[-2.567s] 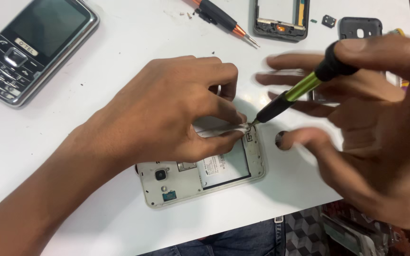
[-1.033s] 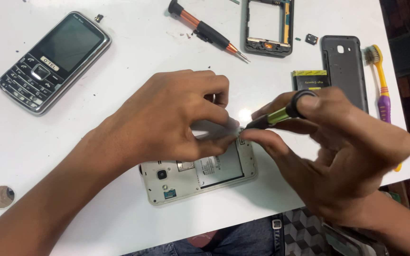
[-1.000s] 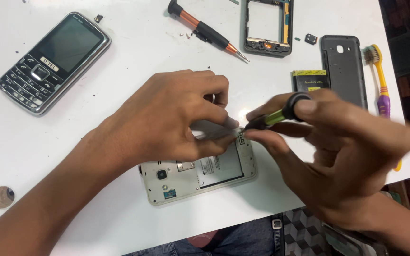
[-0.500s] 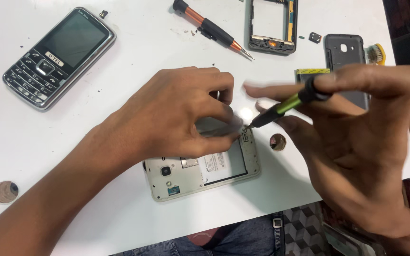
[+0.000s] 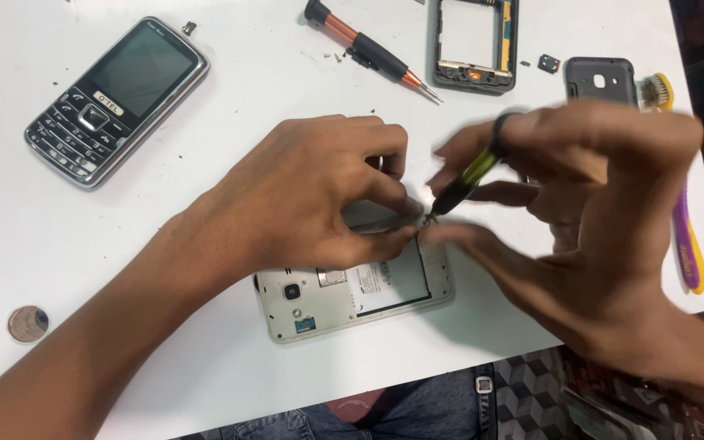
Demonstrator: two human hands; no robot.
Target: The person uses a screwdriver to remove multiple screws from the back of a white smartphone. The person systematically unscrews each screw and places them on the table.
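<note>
Pinning the opened white phone [image 5: 356, 292] to the worktop [image 5: 222, 98], the left hand [image 5: 311, 195] presses curled fingers down; the right hand [image 5: 580, 212] pinches a green-handled screwdriver [image 5: 462, 183] at the phone's top edge, mid screw-work by the look. Any further turning needs a steady tip.

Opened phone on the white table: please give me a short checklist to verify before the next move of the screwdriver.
1. Opened phone held steady by the left hand: ok.
2. Green screwdriver gripped in the right hand: ok.
3. Tip seated in a screw at the phone's upper corner: cannot tell, blurred.
4. Phone lying fully on the table, away from the edge: not ok, close to the front edge.
5. Spare orange-shaft screwdriver clear of both hands: ok.
</note>
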